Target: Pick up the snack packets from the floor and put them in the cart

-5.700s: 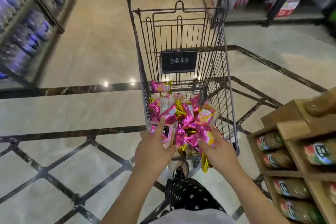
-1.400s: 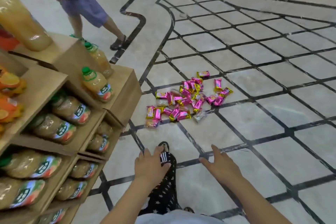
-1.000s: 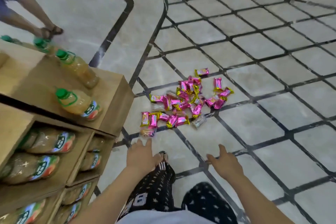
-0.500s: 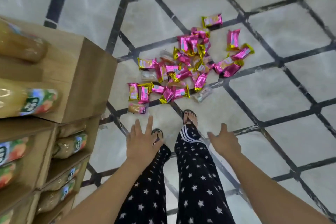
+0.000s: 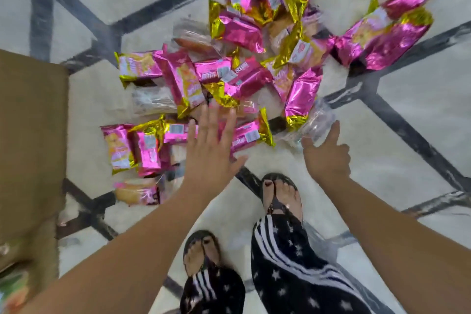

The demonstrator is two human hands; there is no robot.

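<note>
Several pink and gold snack packets (image 5: pixel 242 64) lie scattered in a heap on the pale tiled floor (image 5: pixel 407 115), just ahead of my feet. My left hand (image 5: pixel 211 150) reaches over the near edge of the heap with fingers spread and straight, holding nothing. My right hand (image 5: pixel 325 155) hovers beside a clear-wrapped packet (image 5: pixel 316 120) at the heap's right edge, fingers loosely curled, gripping nothing. More packets (image 5: pixel 397 30) lie at the upper right. The cart is out of view.
A wooden display stand (image 5: pixel 30 150) fills the left side, close to the leftmost packets. My two feet in sandals (image 5: pixel 280 196) stand right below the heap. Dark inlay lines cross the floor.
I turned from the cart, walked to the heap and bent down, so the packets now look much closer. Both empty hands have reached forward to the heap's near edge.
</note>
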